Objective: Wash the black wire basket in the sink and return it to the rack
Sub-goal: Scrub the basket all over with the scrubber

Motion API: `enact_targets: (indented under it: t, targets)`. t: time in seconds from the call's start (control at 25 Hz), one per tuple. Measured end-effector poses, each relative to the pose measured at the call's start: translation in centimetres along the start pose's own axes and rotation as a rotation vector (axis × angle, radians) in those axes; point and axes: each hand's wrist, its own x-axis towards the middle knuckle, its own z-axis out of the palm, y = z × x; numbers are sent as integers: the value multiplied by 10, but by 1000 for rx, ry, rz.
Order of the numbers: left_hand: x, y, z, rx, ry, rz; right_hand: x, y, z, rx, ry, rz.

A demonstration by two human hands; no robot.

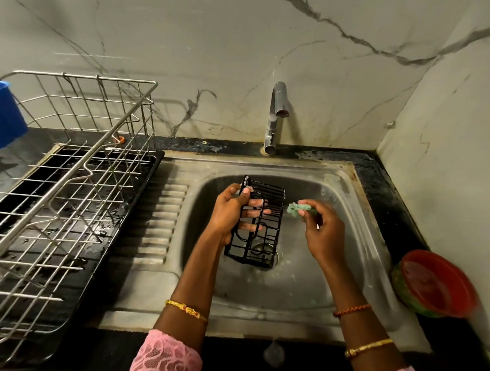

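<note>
She's gripping the black wire basket (257,227) in her left hand (232,210) over the sink (304,284), long axis running away from her; her right hand (320,226) is pinching a green scrubber (300,209) just beside its right edge.

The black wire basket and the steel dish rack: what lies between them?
The head view shows the sink's ribbed steel draining board between black wire basket and steel dish rack.
</note>
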Motion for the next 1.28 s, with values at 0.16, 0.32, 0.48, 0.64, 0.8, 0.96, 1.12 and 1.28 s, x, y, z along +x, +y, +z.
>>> enact_targets:
  t: [0.16,0.32,0.48,0.64,0.8,0.96,1.12,1.28]
  targets:
    - [-2,0,3,82,9,21,1,-29,23,31,-105,-136]
    - [-1,0,3,122,30,44,-4,-27,30,-37,-146,-198]
    - [-2,2,-1,101,31,48,-12,2,5,-99,-29,-167]
    - [-1,0,1,121,28,42,-1,-19,18,-37,-79,-192]
    - [-1,2,2,106,10,28,0,-25,20,-32,-150,-176]
    - [2,7,3,146,-31,-5,4,-16,4,53,-279,-22]
    - [15,19,-5,66,-118,-43,26,-27,11,-19,-296,-72]
    - [13,1,-27,-252,-388,15,38,-39,14,-35,-78,-130]
